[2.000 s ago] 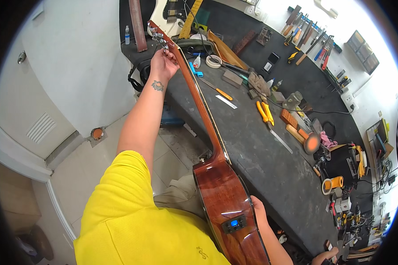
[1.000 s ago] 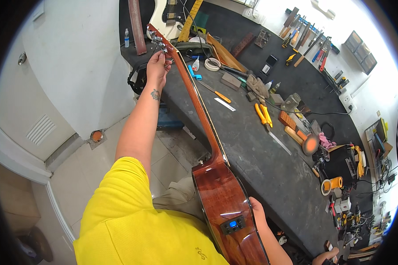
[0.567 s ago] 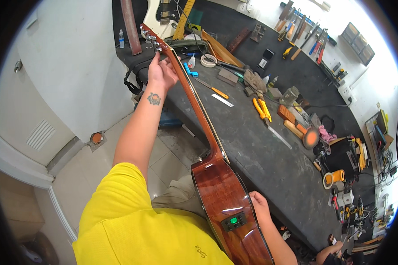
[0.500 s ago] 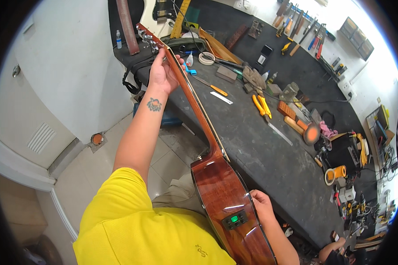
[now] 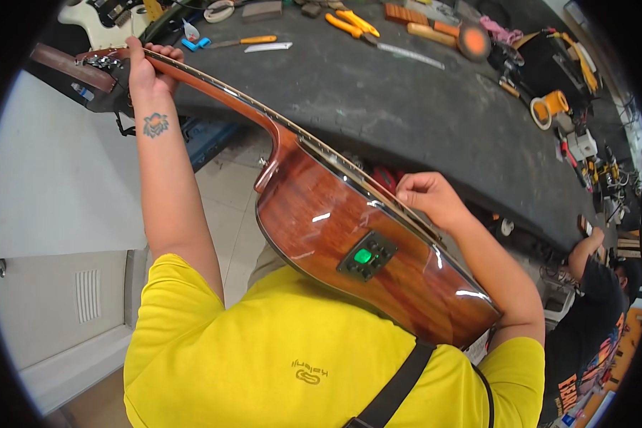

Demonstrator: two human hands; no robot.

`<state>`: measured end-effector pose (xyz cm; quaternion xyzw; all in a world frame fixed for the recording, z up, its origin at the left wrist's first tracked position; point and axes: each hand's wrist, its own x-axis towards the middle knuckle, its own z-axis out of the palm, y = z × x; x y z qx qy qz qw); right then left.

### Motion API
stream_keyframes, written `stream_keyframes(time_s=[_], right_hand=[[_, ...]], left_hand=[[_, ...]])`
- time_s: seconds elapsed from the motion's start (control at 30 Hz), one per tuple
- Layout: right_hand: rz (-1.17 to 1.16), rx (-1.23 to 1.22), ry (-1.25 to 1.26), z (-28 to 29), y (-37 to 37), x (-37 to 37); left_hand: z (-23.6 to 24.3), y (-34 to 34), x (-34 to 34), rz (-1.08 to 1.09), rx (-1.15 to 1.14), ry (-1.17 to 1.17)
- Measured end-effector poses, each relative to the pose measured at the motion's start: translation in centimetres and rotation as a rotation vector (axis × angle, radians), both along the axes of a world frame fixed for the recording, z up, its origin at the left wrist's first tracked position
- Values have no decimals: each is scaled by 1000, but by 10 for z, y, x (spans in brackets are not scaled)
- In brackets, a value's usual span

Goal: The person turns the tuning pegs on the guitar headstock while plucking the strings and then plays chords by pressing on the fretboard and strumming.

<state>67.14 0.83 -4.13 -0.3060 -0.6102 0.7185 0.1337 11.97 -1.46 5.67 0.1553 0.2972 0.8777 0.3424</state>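
Guitar (image 5: 303, 214): left hand (image 5: 152, 71) wrapped round neck (image 5: 228, 102) near headstock (image 5: 103, 54); right hand (image 5: 431, 197) curled at front of body (image 5: 424, 296), grip unclear.

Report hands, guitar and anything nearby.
Left hand wrapped around guitar neck, near headstock. Right hand curled at front edge of guitar body; contact unclear. Control panel lit green. Tool-strewn workbench just beyond.
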Motion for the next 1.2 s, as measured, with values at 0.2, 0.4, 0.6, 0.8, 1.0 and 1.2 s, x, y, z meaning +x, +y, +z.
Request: stream_keyframes(time_s=[0.2,0.4,0.6,0.8,1.0,1.2], right_hand=[[-11,-35,23,-3,-6,-2],[-26,-28,15,-5,-10,1],[3,-67,88,-8,-6,3],[-18,-70,65,-7,-2,-7],[16,114,-70,-6,-4,7],[-20,3,45,-5,-13,6]], left_hand=[[-5,-1,0,-44,34,-6],[-5,-3,5,-34,49,-24],[-4,-1,4,-45,56,-32],[1,-3,-3,-51,76,-12],[12,-26,-7,446,-999,831],[52,-57,-26,1333,-961,1344]])
